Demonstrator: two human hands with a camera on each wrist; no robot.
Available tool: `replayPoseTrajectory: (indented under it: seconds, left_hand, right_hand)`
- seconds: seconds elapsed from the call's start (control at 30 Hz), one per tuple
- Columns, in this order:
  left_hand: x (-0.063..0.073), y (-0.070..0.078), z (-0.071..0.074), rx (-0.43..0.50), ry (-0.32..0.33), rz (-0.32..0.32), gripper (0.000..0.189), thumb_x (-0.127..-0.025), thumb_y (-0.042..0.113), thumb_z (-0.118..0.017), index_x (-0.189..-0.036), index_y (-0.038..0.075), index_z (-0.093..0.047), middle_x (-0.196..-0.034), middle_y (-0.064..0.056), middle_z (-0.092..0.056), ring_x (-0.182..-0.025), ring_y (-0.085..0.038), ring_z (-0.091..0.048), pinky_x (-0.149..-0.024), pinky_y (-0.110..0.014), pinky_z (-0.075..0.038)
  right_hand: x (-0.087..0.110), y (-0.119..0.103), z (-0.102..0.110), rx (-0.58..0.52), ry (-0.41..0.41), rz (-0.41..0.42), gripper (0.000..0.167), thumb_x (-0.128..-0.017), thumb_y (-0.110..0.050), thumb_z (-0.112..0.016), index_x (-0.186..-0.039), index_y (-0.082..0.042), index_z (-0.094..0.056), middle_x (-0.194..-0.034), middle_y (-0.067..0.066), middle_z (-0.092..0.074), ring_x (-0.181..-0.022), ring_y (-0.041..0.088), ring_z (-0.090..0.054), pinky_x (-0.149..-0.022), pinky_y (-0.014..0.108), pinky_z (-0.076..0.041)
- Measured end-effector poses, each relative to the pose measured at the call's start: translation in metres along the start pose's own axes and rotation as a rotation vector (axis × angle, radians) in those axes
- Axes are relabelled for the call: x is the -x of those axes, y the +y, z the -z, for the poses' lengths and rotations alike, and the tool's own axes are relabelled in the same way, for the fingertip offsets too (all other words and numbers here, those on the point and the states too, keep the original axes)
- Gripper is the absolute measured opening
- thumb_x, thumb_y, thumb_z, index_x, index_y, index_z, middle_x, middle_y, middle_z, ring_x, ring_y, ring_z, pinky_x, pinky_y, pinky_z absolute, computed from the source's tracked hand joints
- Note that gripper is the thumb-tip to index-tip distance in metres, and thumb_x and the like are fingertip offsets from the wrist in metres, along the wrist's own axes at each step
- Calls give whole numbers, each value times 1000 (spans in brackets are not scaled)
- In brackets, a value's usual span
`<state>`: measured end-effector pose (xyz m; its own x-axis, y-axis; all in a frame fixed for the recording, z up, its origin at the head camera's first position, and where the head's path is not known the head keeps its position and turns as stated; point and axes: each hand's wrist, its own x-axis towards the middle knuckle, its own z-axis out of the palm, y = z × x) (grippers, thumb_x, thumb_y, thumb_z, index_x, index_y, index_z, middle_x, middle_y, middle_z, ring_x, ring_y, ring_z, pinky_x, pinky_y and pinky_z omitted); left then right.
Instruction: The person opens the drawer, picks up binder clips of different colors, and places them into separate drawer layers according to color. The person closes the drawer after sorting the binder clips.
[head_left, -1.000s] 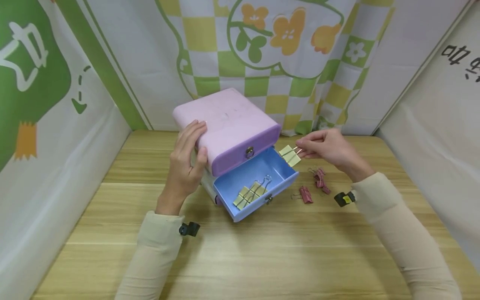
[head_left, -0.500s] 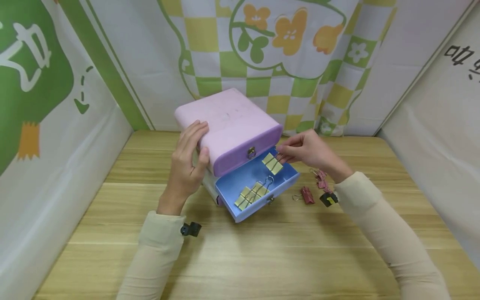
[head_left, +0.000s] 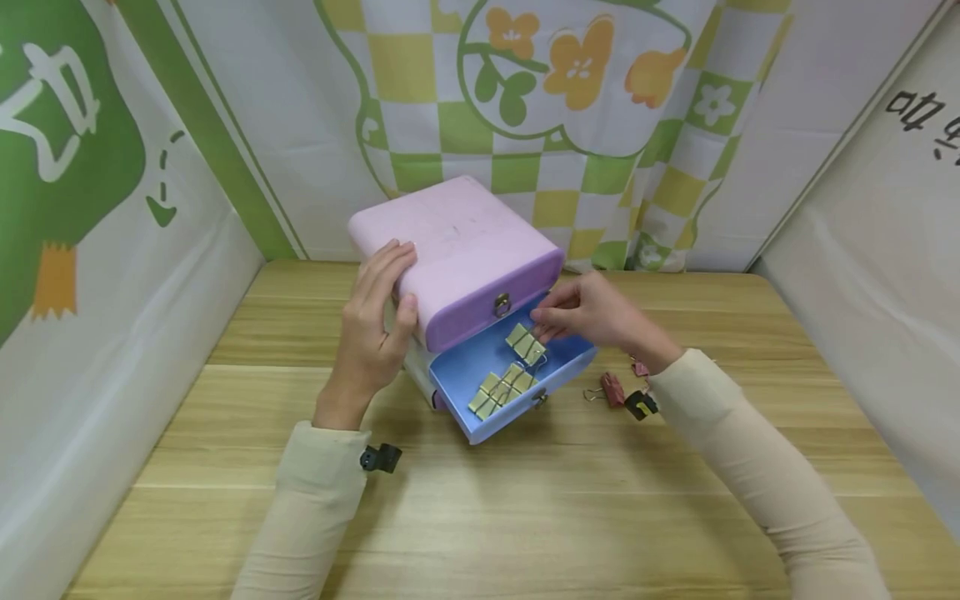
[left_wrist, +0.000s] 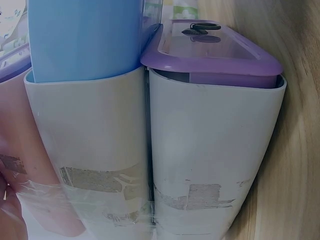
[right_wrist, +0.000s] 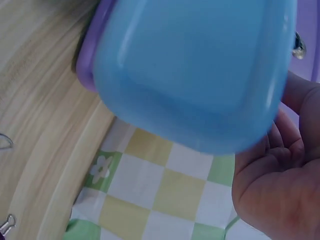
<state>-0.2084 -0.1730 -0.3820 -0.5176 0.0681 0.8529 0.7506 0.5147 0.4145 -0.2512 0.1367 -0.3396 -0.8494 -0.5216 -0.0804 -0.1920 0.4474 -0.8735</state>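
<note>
In the head view, a small drawer cabinet with a pink top (head_left: 457, 242) stands on the table, its blue drawer (head_left: 457, 375) pulled out. My left hand (head_left: 371, 325) rests against the cabinet's side, fingers over the top edge and thumb near the front corner. Over the drawer, my right hand (head_left: 581, 312) pinches a pale yellow binder clip (head_left: 525, 344) by its wire handle. More yellow binder clips (head_left: 498, 393) lie at the drawer's front left. In the right wrist view the blue drawer's outside (right_wrist: 195, 75) hides the fingertips and clip.
Red binder clips (head_left: 612, 389) lie on the wooden table (head_left: 480, 508) right of the drawer, partly behind the right wrist. A closed purple drawer (left_wrist: 220, 55) sits below the blue one. Behind the cabinet hangs a checked curtain (head_left: 517, 150).
My right hand has moved left and down from beyond the drawer's right edge, bringing the yellow binder clip inside over the drawer. My left hand has stayed on the cabinet.
</note>
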Motion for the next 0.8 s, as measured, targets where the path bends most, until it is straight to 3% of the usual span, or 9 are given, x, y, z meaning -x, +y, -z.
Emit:
replayPoseTrajectory:
  seconds: [0.37, 0.6, 0.8]
  left_hand:
    - [2, 0, 0, 11, 14, 0, 52, -100, 28, -46, -140, -1, -63, -148, -17, -63, -149, -33, -49, -132, -43, -34]
    - [1, 0, 0, -2, 8, -5, 52, -100, 27, -46, -140, -1, -62, -149, -17, -62, -150, -32, -49, -132, -43, -34]
    - [1, 0, -1, -5, 3, -1, 53, -100, 28, -46, -141, -1, -62, -150, -16, -62, -150, -32, -48, -132, -43, -34]
  right_hand:
    - [-2, 3, -8, 99, -33, 26, 21, -100, -4, -68, -111, 13, -74, -99, 26, -79, -85, 32, -80, -78, 40, -69]
    - [5, 0, 4, 224, 61, 45, 22, -97, -12, -75, -110, 5, -79, -98, 19, -81, -86, 33, -81, -78, 41, -69]
    - [24, -11, 19, 273, 187, 32, 26, -98, -25, -75, -112, -4, -81, -95, 10, -83, -87, 25, -82, -80, 34, -68]
